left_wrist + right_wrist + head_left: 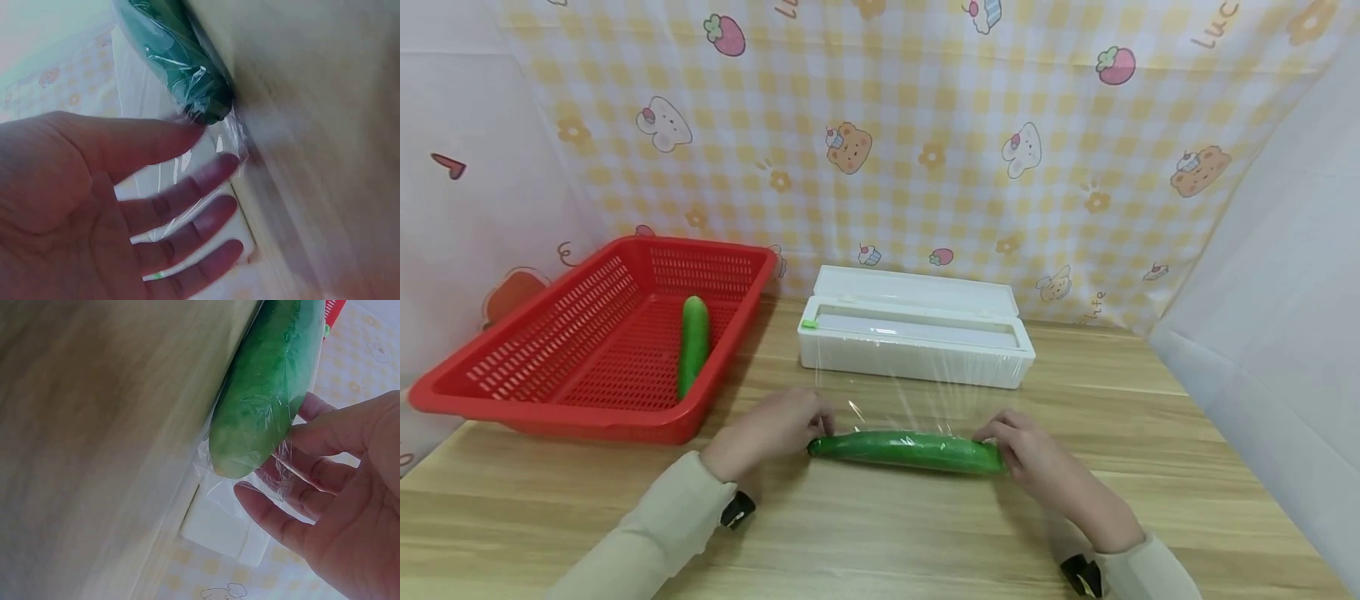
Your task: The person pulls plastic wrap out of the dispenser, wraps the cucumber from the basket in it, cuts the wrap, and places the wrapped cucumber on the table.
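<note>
A green cucumber (pixel 910 451) wrapped in clear plastic film lies sideways on the wooden table. The film (pixel 917 404) runs from it back to a white wrap dispenser (pixel 917 357) with its lid raised. My left hand (pixel 793 421) is at the cucumber's left end; in the left wrist view its thumb touches the dark tip and the other fingers are spread, one touching loose film (pixel 237 137). At the right end, my right hand (pixel 1026 450) pinches film beside the cucumber between thumb and fingers. Loose film bunches around that end in the right wrist view.
A red plastic basket (pixel 730 350) stands at the left with another cucumber (pixel 695 342) inside. A small green piece (pixel 808 324) sits at the dispenser's left corner. Behind the table (pixel 880 542) hangs a yellow checked cloth (pixel 925 167).
</note>
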Motion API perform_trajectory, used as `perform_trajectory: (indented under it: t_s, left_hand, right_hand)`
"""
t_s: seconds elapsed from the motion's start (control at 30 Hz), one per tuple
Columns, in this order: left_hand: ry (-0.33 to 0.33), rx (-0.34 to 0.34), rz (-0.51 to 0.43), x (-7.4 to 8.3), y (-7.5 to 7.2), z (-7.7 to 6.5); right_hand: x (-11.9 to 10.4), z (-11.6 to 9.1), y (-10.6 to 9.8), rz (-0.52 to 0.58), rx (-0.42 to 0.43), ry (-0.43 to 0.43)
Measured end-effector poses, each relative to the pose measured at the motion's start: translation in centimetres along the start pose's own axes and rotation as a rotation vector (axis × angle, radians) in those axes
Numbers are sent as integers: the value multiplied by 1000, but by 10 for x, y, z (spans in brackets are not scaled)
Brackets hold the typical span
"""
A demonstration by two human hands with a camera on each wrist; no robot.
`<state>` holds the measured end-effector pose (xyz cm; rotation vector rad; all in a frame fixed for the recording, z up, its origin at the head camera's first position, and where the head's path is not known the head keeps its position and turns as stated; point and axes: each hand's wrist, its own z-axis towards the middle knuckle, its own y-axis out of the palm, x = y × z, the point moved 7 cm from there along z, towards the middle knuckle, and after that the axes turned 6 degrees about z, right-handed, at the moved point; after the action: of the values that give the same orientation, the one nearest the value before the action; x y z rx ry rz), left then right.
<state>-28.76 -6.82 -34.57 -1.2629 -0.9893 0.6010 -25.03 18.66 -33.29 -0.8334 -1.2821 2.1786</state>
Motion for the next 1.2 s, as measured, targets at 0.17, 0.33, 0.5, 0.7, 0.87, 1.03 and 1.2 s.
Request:
perform_trajectory:
  t_s: [0.17, 0.33, 0.5, 0.7, 0.87, 1.03, 1.2]
  left_hand:
    - [-71, 57, 87, -3, -7, -2]
    - [51, 156, 103, 23, -14, -3]
    - [289, 159, 118, 60, -5, -9]
    - [310, 155, 174, 71, 6, -10]
    - [285, 178, 209, 73, 7, -7]
    - [228, 173, 284, 76, 8, 0]
    - [189, 178, 347, 75, 10, 6]
  right_hand:
    - [1, 0, 1, -5, -1, 11]
    - [1, 0, 1, -19, -14, 16]
    - [2, -1, 1, -15, -35, 36]
    - [4, -1, 1, -11, -56, 61]
    - [6, 0, 1, -23, -73, 83]
    - [9, 1, 2, -24, -96, 125]
    - [11, 2, 4, -20, -119, 189]
